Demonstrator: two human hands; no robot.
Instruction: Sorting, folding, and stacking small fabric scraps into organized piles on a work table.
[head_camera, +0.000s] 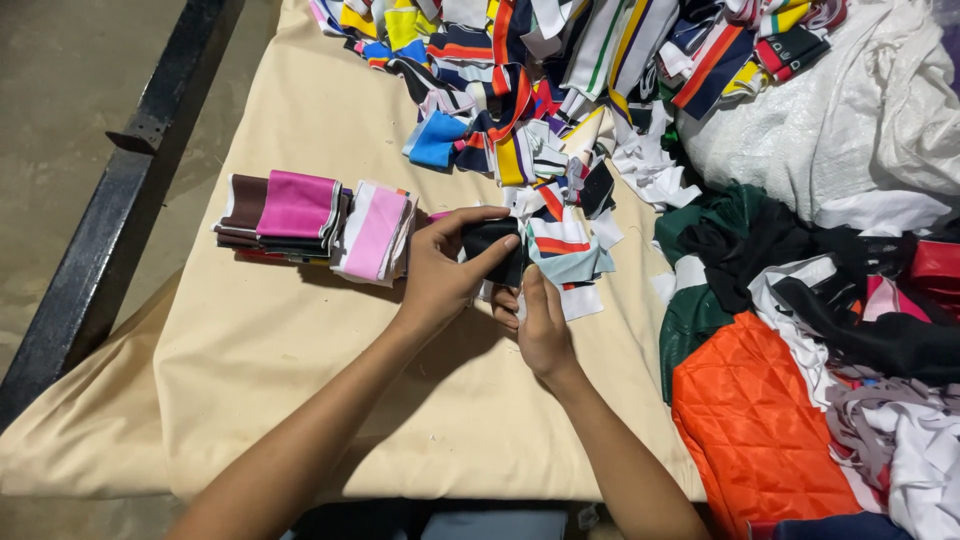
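My left hand and my right hand both grip a small black fabric piece above the cream table cover. The left thumb and fingers pinch its top and left side; the right hand holds its lower right edge. Just left of my hands lie two neat stacks of folded strips, one topped in magenta, one in pink and white. Right behind the black piece sits a small loose pile of striped pieces.
A large heap of striped, multicoloured fabric strips covers the far table. On the right lie a white sack, green and black cloth and an orange quilted cloth. A dark metal bar runs along the left.
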